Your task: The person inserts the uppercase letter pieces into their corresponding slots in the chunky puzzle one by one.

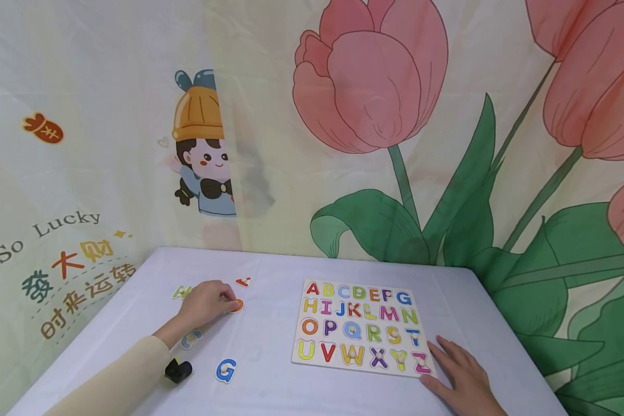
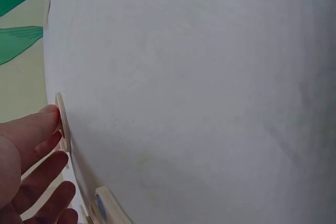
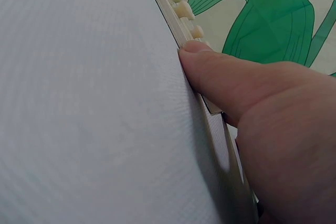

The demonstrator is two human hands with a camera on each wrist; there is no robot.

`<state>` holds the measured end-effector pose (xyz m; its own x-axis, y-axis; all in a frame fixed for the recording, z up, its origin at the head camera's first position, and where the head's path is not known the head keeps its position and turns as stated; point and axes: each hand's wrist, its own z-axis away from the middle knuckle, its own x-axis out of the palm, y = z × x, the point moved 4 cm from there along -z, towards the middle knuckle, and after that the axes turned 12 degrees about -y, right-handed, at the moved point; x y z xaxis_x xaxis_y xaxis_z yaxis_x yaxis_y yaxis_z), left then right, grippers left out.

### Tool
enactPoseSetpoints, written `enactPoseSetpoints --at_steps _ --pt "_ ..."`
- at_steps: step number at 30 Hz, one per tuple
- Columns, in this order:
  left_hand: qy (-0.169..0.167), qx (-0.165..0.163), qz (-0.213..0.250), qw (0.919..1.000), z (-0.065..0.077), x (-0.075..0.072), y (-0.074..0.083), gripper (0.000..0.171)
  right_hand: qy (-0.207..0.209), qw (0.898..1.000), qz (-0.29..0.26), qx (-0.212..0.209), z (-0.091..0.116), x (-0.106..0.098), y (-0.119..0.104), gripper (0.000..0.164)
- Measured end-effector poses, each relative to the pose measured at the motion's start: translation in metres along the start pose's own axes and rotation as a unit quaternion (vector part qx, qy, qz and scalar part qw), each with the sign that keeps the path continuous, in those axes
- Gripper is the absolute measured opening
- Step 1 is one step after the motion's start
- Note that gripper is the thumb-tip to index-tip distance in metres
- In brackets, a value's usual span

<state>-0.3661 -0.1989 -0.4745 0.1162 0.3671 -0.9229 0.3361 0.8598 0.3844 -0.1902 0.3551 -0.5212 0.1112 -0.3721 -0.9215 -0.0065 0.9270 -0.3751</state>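
My left hand [image 1: 208, 300] pinches a round orange letter piece [image 1: 237, 306] between thumb and fingertips, low over the white table. In the left wrist view, the wooden disc [image 2: 63, 121] shows edge-on at the thumb, with the other fingers loosely bent below. A wooden alphabet puzzle board [image 1: 297, 341] lies right of centre; several of its letters carry small knobs. At the board's lower right corner rests my right hand [image 1: 463, 372], its fingers spread along the side and the thumb at the front edge. The right wrist view shows that thumb [image 3: 210, 69] against the board's edge.
Loose letter pieces lie around the left hand: a green H [image 1: 181, 292], a red letter [image 1: 243, 281], a light blue C [image 1: 191, 340] and a blue G [image 1: 226, 370]. A black device [image 1: 178, 370] sits beside the left sleeve. Behind the table [image 1: 275, 271] hangs a printed curtain [image 1: 270, 115].
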Motion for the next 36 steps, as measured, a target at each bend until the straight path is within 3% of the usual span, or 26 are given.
enactPoseSetpoints --at_steps 9,18,26,36 --pt "-0.033 0.01 0.025 0.9991 -0.002 -0.003 -0.001 0.009 0.005 1.0 0.001 -0.005 -0.001 -0.001 0.0 0.09" --pt "-0.092 0.106 0.02 0.9898 -0.01 -0.017 -0.004 0.013 -0.013 1.0 -0.003 0.006 -0.003 0.002 0.005 0.092" --pt "-0.127 0.178 -0.017 0.9756 -0.021 -0.014 -0.013 0.019 -0.027 0.999 -0.004 0.016 -0.005 0.004 0.007 0.094" --pt "-0.145 0.17 0.017 0.9746 -0.026 -0.012 -0.021 0.019 -0.022 1.0 -0.002 0.014 -0.004 0.002 0.005 0.092"
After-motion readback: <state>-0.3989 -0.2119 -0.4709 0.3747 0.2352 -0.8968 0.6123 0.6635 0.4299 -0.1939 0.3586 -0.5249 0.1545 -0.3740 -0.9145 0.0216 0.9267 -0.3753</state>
